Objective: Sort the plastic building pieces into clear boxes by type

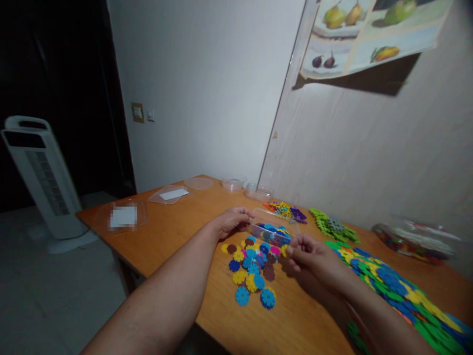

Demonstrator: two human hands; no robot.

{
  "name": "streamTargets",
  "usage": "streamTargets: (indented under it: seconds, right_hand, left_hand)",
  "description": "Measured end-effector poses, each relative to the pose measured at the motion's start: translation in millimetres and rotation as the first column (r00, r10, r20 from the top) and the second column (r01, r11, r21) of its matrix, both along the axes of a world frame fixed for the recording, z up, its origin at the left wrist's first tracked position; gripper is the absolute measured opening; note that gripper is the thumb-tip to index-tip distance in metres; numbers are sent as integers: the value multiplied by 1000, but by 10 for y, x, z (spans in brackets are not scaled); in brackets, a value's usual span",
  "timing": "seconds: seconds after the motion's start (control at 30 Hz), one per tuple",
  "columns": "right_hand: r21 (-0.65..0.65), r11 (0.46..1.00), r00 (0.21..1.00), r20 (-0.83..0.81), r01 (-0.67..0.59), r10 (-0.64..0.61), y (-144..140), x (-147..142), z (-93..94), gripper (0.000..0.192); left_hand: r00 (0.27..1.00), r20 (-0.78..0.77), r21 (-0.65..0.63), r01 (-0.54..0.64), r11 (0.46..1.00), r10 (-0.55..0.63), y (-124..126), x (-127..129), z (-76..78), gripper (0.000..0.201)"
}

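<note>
Loose notched discs (253,267) are lying nearest on the wooden table (291,325). Just beyond, as I am watching, the person's right hand (308,253) is pinching a yellow disc (284,250); the clear, part-filled box (263,217) is sitting at eleven o'clock from that grip, its long axis running roughly ten to four, its near corner just beside the fingers. The left hand (233,223) is gripping the box's nine-o'clock end. Small multicoloured pieces (283,209) are lying beyond, toward one o'clock.
</note>
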State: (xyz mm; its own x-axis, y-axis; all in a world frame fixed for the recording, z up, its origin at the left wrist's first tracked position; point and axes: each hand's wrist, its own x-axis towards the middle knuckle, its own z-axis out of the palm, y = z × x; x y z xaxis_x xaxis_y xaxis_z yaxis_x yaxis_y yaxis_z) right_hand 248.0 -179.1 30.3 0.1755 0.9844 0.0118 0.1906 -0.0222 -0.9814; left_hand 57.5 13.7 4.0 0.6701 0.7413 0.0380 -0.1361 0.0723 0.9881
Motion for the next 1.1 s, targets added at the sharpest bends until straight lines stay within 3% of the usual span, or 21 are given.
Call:
streamTargets:
  seconds: [0.1,0.2,0.3,0.4,0.5,0.6,0.67,0.77,0.87,0.93,1.0,1.1]
  right_hand:
    - [134,984,990,-99,113,-100,8,-34,135,40]
    - [93,989,993,-33,113,-110,-12,-103,69,32]
    - [15,1000,989,149,-17,14,-20,-191,-144,29]
    - [-28,987,888,434,-157,153,14,-234,-305,26]
    - [-41,985,830,533,-170,165,55,-241,-347,27]
    - [-51,981,881,434,-187,190,55,-247,-299,32]
    - [-47,986,953,253,-158,164,38,-245,-211,34]
    - [-11,1000,998,-59,-27,27,18,-215,-13,35]
    - [42,995,981,-174,95,-86,12,-179,105,40]
    - [22,992,988,-99,124,-121,10,-177,58,36]
    - [-13,996,992,87,88,-87,15,-189,-71,33]
    - [-3,999,889,456,-42,39,55,-206,-277,31]
  left_hand:
    - [1000,-4,-1,-5,1000,5,-7,9,4,25]
    - [1000,4,1,-1,1000,1,-6,12,1,25]
    - [1000,15,0,0,1000,0,-9,10,3,25]
    - [1000,13,1,-10,1000,10,-26,8,19,23]
    - [1000,16,-3,-9,1000,9,-43,9,33,22]
    - [1000,14,7,-14,1000,14,-51,10,35,20]
    - [1000,8,14,-13,1000,13,-52,10,34,19]
    - [1000,14,6,-1,1000,1,-57,10,37,18]
    - [1000,21,-3,4,1000,-4,-60,12,42,16]
    - [1000,21,-7,4,1000,-4,-58,14,40,16]
    - [1000,21,-11,3,1000,-3,-50,15,33,17]
    - [1000,11,-5,4,1000,-4,-36,18,21,19]
